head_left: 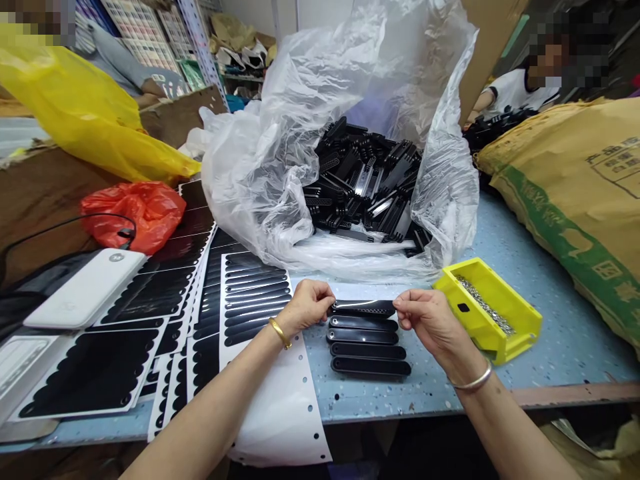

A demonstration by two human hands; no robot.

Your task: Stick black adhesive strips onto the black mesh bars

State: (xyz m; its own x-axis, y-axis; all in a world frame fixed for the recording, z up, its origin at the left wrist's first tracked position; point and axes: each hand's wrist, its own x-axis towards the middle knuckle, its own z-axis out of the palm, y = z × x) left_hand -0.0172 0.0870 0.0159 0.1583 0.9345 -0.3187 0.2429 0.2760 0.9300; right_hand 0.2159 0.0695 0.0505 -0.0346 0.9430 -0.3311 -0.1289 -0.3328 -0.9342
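We see the left hand (311,303) with thumb and fingertips pinched closed on the left end of a narrow, glossy black strip (365,306). The right hand (425,313) pinches its other end, so the strip lies level between the two hands. Just below it, nearer the person, four round-ended black bars (371,367) lie in a stacked row on a speckled blue table (370,403).

A gold bracelet (280,333) circles the left wrist, a silver one (475,378) the right. Beside the left hand we find a white sheet of black stickers (257,293); further left, more black sheets (85,370) and a white box-shaped device (85,290). Beside the right hand stands a yellow bin (493,343) holding small metal parts (485,305).

Beyond the hands, a clear plastic bag (250,180) gapes open over heaped black pieces (370,180). A printed brown sack (575,167) leans in at far right.
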